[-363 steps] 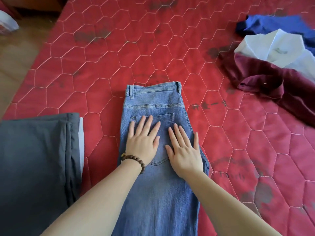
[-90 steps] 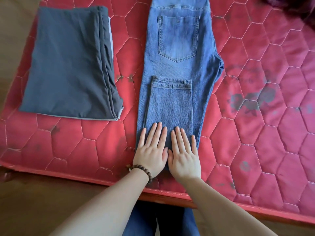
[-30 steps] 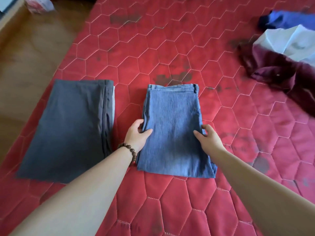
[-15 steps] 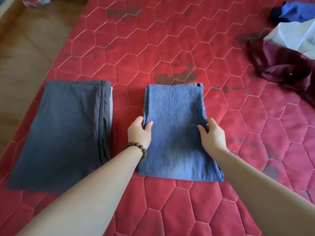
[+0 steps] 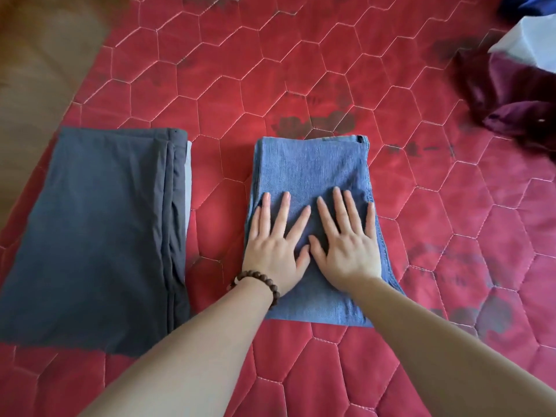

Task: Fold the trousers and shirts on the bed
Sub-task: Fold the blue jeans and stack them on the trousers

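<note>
Your left hand (image 5: 275, 251) and right hand (image 5: 346, 248) lie flat, side by side, on the folded blue jeans (image 5: 313, 176); the fingers of both are straight and spread, pressing down on the denim and gripping nothing, with the thumbs nearly touching in the middle; a brown bead bracelet (image 5: 255, 281) sits on your left wrist. The jeans form a compact rectangle in the middle of the bed (image 5: 301, 70), whose red quilted cover is stitched in hexagons and marked with dark patches; your hands cover the nearer half of the fold, and the far edge shows a seam at its right corner. Just beside the jeans on your left, apart from them, lie the folded dark grey trousers (image 5: 99, 236), a pale strip showing along their right edge. Well apart at the far right of the bed lies an unfolded heap: a maroon shirt (image 5: 511, 97), a white shirt (image 5: 532, 46) resting on it, and a blue garment (image 5: 523, 7) at the corner, mostly cut off.
</note>
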### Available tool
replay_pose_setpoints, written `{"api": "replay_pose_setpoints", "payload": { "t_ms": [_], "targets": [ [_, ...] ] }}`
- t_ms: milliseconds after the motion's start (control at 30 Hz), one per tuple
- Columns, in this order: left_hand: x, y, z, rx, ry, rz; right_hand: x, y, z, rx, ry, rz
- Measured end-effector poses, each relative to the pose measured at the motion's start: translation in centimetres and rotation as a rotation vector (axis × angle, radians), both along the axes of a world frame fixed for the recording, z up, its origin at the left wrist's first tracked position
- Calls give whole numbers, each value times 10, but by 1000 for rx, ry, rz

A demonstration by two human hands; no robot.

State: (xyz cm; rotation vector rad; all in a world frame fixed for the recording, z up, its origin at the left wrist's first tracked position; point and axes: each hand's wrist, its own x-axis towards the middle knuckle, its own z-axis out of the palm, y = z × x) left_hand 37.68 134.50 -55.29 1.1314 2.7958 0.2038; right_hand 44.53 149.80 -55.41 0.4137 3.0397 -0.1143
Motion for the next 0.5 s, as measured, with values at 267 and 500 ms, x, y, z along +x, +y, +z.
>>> {"api": "replay_pose_setpoints", "payload": {
  "t_ms": [267,500],
  "targets": [
    [-67,45,32,144,227,102,-55,13,26,51,234,-126],
    [-86,51,4,0,99,20,-79,27,13,-62,64,19]
  ]
}}
